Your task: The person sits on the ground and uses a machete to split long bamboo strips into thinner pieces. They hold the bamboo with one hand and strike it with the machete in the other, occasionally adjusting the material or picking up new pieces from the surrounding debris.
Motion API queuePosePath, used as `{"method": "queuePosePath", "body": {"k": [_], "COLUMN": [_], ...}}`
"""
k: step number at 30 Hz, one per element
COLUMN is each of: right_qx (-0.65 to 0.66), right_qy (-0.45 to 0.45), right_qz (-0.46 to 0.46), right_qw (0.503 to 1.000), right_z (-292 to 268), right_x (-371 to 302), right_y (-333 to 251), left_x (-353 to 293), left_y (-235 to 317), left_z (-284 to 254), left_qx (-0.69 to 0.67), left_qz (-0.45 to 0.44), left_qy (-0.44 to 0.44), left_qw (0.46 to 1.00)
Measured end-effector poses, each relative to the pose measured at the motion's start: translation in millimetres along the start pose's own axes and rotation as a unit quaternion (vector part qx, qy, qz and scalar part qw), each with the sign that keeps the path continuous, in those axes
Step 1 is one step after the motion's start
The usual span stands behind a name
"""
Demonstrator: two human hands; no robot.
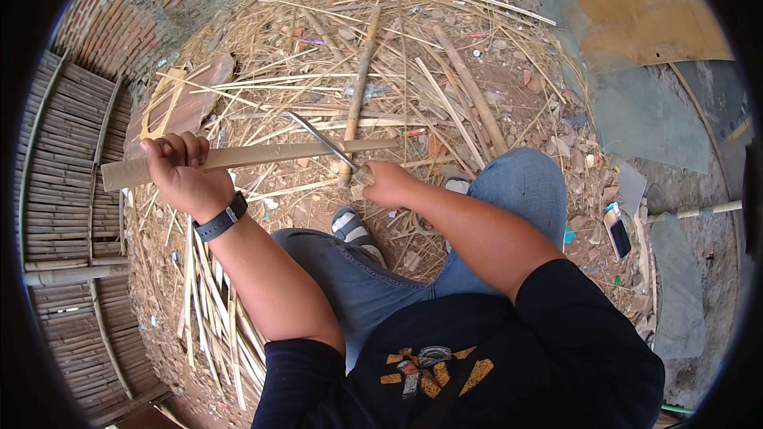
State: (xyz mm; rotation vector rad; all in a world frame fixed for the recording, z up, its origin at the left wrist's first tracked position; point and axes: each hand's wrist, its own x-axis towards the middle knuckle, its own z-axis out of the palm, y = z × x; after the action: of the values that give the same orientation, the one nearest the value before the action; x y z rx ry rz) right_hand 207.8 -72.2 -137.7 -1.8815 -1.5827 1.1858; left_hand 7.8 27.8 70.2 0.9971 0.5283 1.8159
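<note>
My left hand (184,173) is closed round a long, flat bamboo strip (266,154), near its wide left end. The strip reaches rightward across the view and narrows toward its far tip. In my right hand (391,185) is the handle of a knife (316,134) with a slim, slightly curved metal blade. That blade points up and to the left, and it crosses the strip right of its middle. From this angle I cannot tell whether its edge bites into the strip. Below the crossing, a round bamboo pole (362,71) lies lengthwise on the ground.
Loose split bamboo strips (208,302) lie in a pile at lower left. More poles (470,87), shavings and stones litter the dirt. A phone (617,232) lies at the right. A bamboo slat wall (67,191) stands left, and grey sheets (648,119) line the right.
</note>
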Motion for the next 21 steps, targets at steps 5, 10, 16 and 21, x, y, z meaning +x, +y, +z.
{"method": "queuePosePath", "body": {"k": [5,10,16,21], "right_qx": [-0.017,-0.027,-0.024,-0.014], "right_qy": [0.048,0.058,0.057,0.026], "right_qz": [-0.014,-0.01,-0.006,-0.004], "right_qw": [0.999,0.998,0.998,1.0], "right_z": [9.1,11.4,11.7,6.1], "right_x": [5.4,6.6,7.9,2.5], "right_y": [12.8,13.3,16.7,10.9], "left_x": [-1.3,0.4,0.8,0.6], "left_y": [-2.2,-0.6,-1.1,-1.0], "left_z": [3.0,-0.6,-0.2,-0.3], "left_qx": [0.003,0.005,-0.001,0.007], "left_qz": [0.004,0.005,0.001,0.006], "left_qy": [0.004,-0.002,-0.005,0.007], "left_qw": [1.0,1.0,1.0,1.0]}}
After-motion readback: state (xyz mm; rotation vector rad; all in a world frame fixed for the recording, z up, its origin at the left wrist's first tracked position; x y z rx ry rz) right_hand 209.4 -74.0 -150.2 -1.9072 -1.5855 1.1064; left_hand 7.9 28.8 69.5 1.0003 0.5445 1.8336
